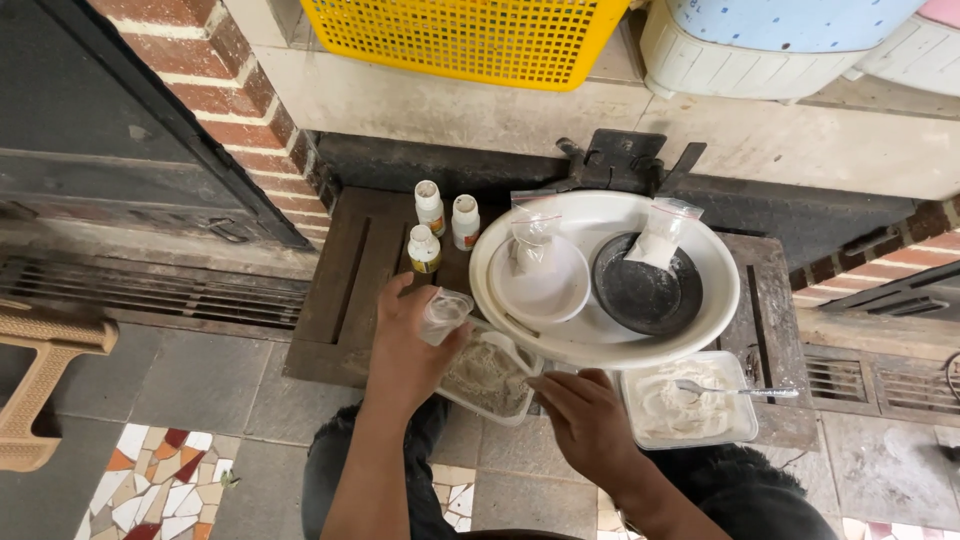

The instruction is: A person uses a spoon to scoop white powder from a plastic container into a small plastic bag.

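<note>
Both forearms reach forward; the left hand is curled in a grip, the right hand half closed, fingers pinched.

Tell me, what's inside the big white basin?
Inside the big white basin sit a smaller white bowl and a dark dish, each with a small plastic bag. The basin's floor beneath them is covered.

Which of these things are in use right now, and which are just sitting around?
In use: left hand holding small plastic bag; right hand at tray of grey powder.

Lying about: three bottles, white basin, tray of white powder, yellow basket.
</note>
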